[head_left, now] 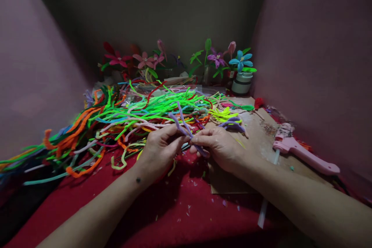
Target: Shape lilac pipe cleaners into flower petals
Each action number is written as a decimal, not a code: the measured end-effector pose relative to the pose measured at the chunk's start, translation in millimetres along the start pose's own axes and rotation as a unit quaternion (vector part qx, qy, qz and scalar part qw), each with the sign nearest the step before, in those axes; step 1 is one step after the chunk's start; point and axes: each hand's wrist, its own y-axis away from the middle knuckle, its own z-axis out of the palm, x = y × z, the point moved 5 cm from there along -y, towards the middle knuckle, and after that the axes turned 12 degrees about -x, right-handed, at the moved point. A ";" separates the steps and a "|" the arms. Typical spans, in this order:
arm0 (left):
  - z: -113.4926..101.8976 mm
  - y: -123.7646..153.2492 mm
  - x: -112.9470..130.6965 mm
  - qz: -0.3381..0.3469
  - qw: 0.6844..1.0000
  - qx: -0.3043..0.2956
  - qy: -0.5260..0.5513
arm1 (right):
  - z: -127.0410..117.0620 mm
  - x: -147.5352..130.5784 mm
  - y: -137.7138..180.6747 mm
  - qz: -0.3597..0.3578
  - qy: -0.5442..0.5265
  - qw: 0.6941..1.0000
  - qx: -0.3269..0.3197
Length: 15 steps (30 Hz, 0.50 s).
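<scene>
Between my two hands I hold lavender pipe cleaners [181, 120], over the front of the table. My left hand [161, 145] pinches them from the left, thumb against fingers. From the other side my right hand [216, 145] pinches them close to the same spot, and the fingertips nearly meet. Two fuzzy ends stick up above my left fingers, and another part angles down under my right fingers. Exactly how the strands join is hidden by the fingertips. Just behind the hands lies a big heap of loose pipe cleaners [162, 104], mostly bright green, orange and pink.
A pink hot glue gun [308, 153] lies at the right on a cardboard sheet [247, 170], near a glue stick [262, 215]. Yellow pipe cleaners [223, 115] rest on the board's left part. Fuzzy flowers, one blue [241, 61] in a white jar [242, 82], line the back. Red cloth [162, 217] bears scraps.
</scene>
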 end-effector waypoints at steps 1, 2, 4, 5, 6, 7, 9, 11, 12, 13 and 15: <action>-1.7 1.5 1.9 0.041 0.998 0.018 -0.055 | -0.1 0.2 0.1 0.002 -0.002 1.000 0.000; -2.8 3.0 3.2 0.080 0.990 0.030 -0.110 | -0.1 0.3 0.3 0.004 -0.005 1.000 -0.001; -4.1 5.2 3.8 0.142 0.967 0.034 -0.208 | 0.2 0.0 0.6 0.009 -0.007 1.000 -0.008; -4.3 5.8 4.3 0.168 0.952 0.027 -0.254 | 0.5 -0.3 0.7 0.011 -0.003 1.000 -0.015; -4.1 6.4 5.6 0.196 0.933 0.015 -0.301 | 1.0 -0.8 1.0 0.014 0.004 1.000 -0.023; -3.7 7.3 8.1 0.227 0.910 0.003 -0.347 | 1.7 -1.3 1.3 0.018 0.016 0.999 -0.034; -1.7 10.0 15.2 0.287 0.858 -0.022 -0.425 | 3.1 -2.8 2.6 0.022 0.044 0.997 -0.057; 1.3 12.4 22.0 0.321 0.820 -0.051 -0.472 | 3.6 -4.6 4.2 0.020 0.070 0.995 -0.068; 2.9 13.0 24.7 0.322 0.811 -0.066 -0.485 | 3.8 -5.3 4.9 0.020 0.084 0.994 -0.071; 4.8 13.2 26.6 0.314 0.807 -0.082 -0.494 | 4.1 -5.8 5.4 0.020 0.100 0.992 -0.074; 7.4 13.1 29.3 0.280 0.818 -0.103 -0.492 | 5.4 -6.1 5.7 0.019 0.138 0.987 -0.083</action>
